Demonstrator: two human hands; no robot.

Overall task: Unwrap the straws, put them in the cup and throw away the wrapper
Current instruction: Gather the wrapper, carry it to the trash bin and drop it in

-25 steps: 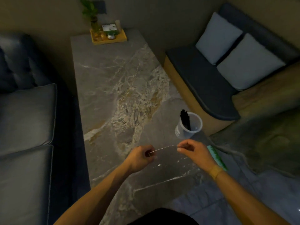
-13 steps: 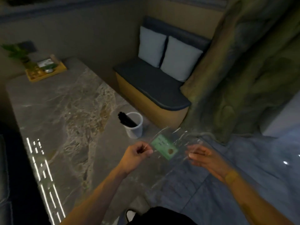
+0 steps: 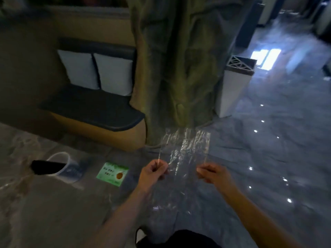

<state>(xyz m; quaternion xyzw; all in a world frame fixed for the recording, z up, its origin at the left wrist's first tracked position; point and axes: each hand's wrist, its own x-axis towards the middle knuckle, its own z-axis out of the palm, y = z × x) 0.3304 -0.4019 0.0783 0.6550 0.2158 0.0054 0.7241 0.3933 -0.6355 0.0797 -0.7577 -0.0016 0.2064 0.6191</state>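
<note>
A clear, crinkled plastic wrapper (image 3: 186, 149) hangs stretched between my two hands, above the floor just past the table's right edge. My left hand (image 3: 154, 173) pinches its lower left corner. My right hand (image 3: 212, 172) pinches its lower right edge. At the left, on the marble table (image 3: 44, 212), stands a clear plastic cup (image 3: 69, 170) with a bundle of black straws (image 3: 47, 167) leaning out of it to the left. A green label card (image 3: 112, 173) lies on the table between the cup and my left hand.
A tall white bin (image 3: 232, 86) with a dark open top stands on the shiny floor to the right of a thick tree-like pillar (image 3: 173, 68). A dark bench with two pale cushions (image 3: 96, 72) sits behind the table.
My view has swung right, away from the table toward the pillar and the bin. The wrapper now stands upright and spread between my hands; the green card now lies on the table.
</note>
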